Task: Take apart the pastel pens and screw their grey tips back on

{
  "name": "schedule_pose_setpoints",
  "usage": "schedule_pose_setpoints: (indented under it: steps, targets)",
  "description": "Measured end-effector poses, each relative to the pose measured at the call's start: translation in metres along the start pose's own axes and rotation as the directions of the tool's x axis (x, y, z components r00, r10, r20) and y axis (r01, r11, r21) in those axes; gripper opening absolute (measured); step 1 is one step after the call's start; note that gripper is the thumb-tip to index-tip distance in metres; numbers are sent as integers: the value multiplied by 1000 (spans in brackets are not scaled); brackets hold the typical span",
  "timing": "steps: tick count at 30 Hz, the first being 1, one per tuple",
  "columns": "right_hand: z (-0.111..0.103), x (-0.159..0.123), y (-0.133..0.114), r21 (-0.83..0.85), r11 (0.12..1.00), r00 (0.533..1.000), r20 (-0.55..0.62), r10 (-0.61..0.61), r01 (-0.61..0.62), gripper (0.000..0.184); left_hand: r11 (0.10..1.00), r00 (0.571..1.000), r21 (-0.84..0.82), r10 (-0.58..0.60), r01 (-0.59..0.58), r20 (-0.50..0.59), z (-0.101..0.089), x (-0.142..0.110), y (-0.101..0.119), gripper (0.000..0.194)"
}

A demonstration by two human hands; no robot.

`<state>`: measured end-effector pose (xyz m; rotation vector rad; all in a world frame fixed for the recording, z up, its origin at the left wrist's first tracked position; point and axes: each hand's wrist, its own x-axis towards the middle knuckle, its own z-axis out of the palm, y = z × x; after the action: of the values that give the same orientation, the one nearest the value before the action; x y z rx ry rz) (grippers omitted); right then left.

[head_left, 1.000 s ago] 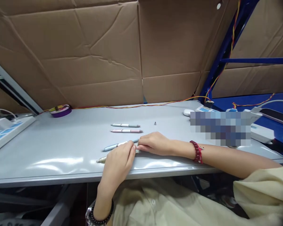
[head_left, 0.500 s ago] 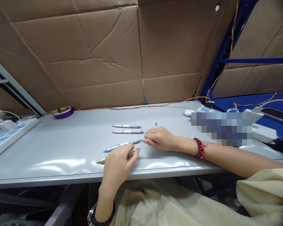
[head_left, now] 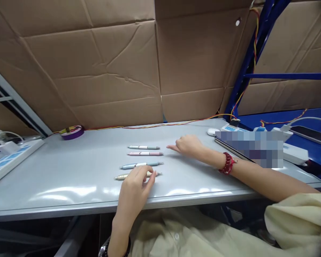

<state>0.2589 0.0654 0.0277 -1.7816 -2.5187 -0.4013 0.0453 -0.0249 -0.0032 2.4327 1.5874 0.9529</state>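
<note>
Four pens would be one too many to number, so several pens lie in a rough column on the table, tips to the right. Farthest is a grey-green and white pen (head_left: 143, 147), then a pink and white pen (head_left: 146, 154). Nearer me lies a light blue pen (head_left: 128, 166), partly behind my left hand. My left hand (head_left: 135, 182) has thumb and fingers closed round a cream pen (head_left: 120, 177) close to the front edge. My right hand (head_left: 189, 145) is right of the pens, one finger stretched left, the others curled and partly hidden. It touches no pen.
A purple tape roll (head_left: 72, 132) sits at the back left. A white power strip (head_left: 16, 159) lies at the left edge. A white mouse-like object (head_left: 212, 132) and another power strip (head_left: 231, 127) are at the right. Cardboard (head_left: 123, 64) stands behind the table.
My right hand has moved away from the blue pen's tip, back and to the right. The blue and cream pens now lie straighter. A small dark piece on the table is no longer visible.
</note>
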Motion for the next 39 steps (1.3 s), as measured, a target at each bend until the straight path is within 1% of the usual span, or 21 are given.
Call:
schedule_pose_setpoints:
  steps: [2,5,11,14,17,20,26,29,34,37,38,39]
  targets:
    - [-4,-1,0,-4,1000,1000,-19,19,-19,65,998,998,33,-54,53,16,-1,-2,3,26]
    - [-5,0,2,-10,999,999,-14,32,-32,58,990,993,79,-117,115,27,-1,-2,6,28]
    - [2,4,7,-17,1000,1000,11,-3,4,43,978,983,136,-167,156,73,-2,0,9,28]
    - [5,3,5,-11,999,999,10,-35,35,41,979,986,145,-153,143,63,-2,0,8,26]
    - [9,2,0,7,998,998,28,-59,59,43,988,995,137,-81,73,56,0,2,5,23]
    - [13,3,-3,19,997,997,39,-71,70,43,990,997,138,-19,9,71,1,3,3,22]
    - [15,5,-3,38,999,1000,14,2,-2,53,989,996,145,-18,5,88,1,4,3,20]
    - [12,5,-1,33,999,999,-14,30,-30,60,992,996,126,-16,4,89,1,4,3,20]
    - [4,6,8,26,997,997,-41,69,-68,65,993,996,116,-5,-5,87,2,4,2,22]
    - [1,5,10,26,996,994,-67,88,-86,63,994,996,114,-12,1,89,2,3,2,21]
    - [0,4,9,31,997,992,-102,69,-66,59,993,996,114,-14,3,89,2,3,2,20]
    - [1,3,6,37,999,988,-152,25,-20,54,993,996,116,-16,5,88,2,3,2,20]
